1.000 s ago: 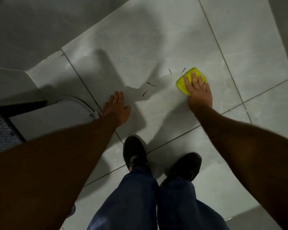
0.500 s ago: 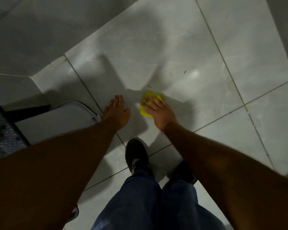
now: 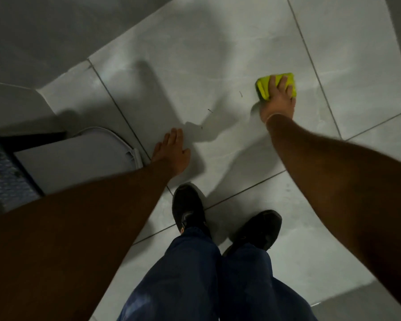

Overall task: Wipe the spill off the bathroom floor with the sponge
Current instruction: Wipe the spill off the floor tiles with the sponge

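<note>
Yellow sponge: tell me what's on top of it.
The right hand presses flat on the yellow sponge, fingers spread across it. The sponge's middle and the tile beneath are hidden.

sponge: 1 yellow | hands: 2, left hand, right hand | shoes: 2 black | small dark specks on floor tiles: 3 | white hinged lid at left edge: 1

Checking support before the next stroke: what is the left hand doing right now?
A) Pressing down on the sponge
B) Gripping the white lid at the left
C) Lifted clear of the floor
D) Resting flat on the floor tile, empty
D: the left hand lies flat and empty on the floor, while the right hand presses the yellow sponge.
</note>
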Motion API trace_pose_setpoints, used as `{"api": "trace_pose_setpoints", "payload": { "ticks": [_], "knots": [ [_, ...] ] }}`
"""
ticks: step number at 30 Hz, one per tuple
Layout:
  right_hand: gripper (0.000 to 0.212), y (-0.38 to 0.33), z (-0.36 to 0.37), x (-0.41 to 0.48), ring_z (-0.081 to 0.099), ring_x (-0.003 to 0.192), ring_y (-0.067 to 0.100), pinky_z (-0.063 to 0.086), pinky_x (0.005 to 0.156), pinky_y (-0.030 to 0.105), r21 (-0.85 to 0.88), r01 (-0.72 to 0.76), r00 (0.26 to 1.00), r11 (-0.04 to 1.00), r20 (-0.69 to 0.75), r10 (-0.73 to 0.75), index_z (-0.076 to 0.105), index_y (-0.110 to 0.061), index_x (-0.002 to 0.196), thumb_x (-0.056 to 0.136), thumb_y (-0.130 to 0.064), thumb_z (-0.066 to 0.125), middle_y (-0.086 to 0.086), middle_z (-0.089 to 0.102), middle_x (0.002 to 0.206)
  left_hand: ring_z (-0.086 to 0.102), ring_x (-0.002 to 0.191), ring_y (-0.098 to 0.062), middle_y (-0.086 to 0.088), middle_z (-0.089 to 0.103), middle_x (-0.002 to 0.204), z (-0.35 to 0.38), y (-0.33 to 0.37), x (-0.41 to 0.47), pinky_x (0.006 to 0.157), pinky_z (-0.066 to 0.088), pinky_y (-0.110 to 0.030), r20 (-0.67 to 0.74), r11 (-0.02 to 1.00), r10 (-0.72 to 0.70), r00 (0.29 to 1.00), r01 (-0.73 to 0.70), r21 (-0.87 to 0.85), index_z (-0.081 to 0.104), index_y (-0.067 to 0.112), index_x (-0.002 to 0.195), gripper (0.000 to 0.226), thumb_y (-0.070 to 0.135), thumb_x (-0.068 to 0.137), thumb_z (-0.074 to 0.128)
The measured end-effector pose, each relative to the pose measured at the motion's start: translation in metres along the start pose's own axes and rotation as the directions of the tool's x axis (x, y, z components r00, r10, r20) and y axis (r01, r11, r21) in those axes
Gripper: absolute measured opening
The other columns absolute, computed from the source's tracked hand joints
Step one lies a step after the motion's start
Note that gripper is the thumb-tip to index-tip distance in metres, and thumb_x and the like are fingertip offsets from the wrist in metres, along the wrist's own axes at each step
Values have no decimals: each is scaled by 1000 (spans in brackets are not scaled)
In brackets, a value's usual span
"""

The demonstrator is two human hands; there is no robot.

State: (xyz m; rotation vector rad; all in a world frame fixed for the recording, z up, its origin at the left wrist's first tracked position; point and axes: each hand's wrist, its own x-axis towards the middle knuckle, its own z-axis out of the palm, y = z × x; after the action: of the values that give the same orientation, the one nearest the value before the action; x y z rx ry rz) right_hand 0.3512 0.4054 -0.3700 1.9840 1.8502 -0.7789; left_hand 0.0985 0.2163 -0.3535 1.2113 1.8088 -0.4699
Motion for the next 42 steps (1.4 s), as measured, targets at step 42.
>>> {"api": "trace_pose_setpoints", "payload": {
  "ticks": [42],
  "knots": [
    [75,58,-13,16,13,160,31,13,126,57,-245,189,982,951,39,-186,20,-38,162,97,-14,48,0,6,174,8,158,-24,-4,3,172,-6,6,16,125,12,-45,-46,1000,-14,999,14,-12,3,15,162,67,37,103,26]
  ]
}}
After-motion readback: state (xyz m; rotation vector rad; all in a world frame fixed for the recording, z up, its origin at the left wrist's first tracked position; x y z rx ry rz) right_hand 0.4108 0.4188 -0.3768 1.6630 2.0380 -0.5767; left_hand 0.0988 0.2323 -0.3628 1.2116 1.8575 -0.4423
